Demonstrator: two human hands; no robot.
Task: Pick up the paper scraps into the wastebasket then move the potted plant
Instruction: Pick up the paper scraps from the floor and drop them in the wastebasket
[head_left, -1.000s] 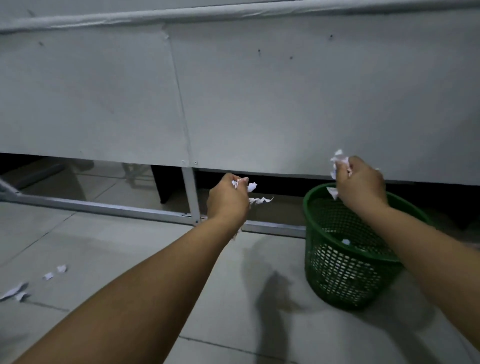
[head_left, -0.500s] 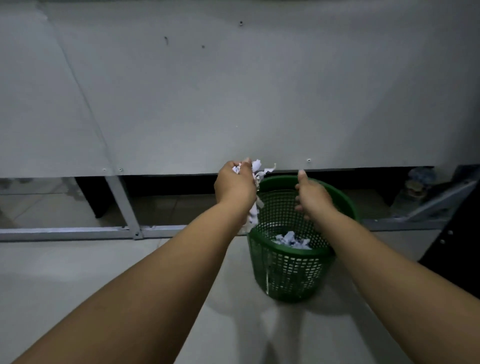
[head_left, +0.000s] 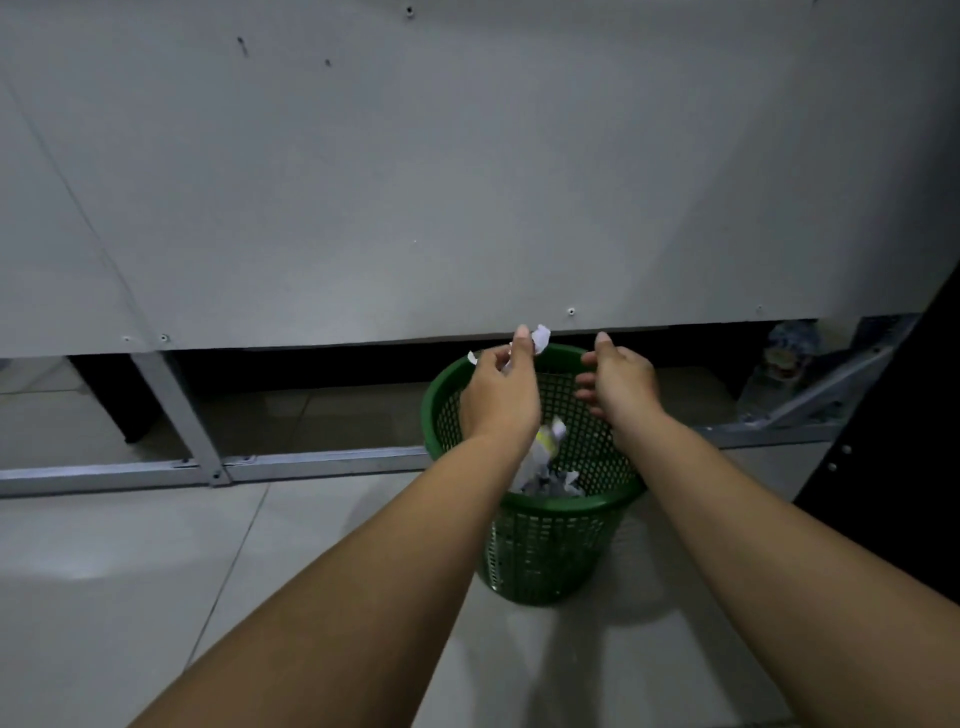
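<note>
A green mesh wastebasket (head_left: 545, 545) stands on the tiled floor below a grey panel wall. Both hands hover over its mouth. My left hand (head_left: 501, 395) has loosened fingers with white paper scraps (head_left: 540, 338) still at the fingertips, and more scraps (head_left: 550, 441) are falling beneath it. A heap of scraps (head_left: 550, 483) lies inside the basket. My right hand (head_left: 621, 382) is open with spread fingers and holds nothing. No potted plant can be made out for sure.
A grey panel wall (head_left: 467, 182) rises behind the basket, with a metal frame rail (head_left: 311, 462) along the floor. A dark object (head_left: 904, 441) stands at the right edge, beside blurred items (head_left: 789, 353) under the panel.
My right hand let its scraps go into the basket and opened. My left hand moved right over the basket and loosened, with scraps dropping. The view shifted right.
</note>
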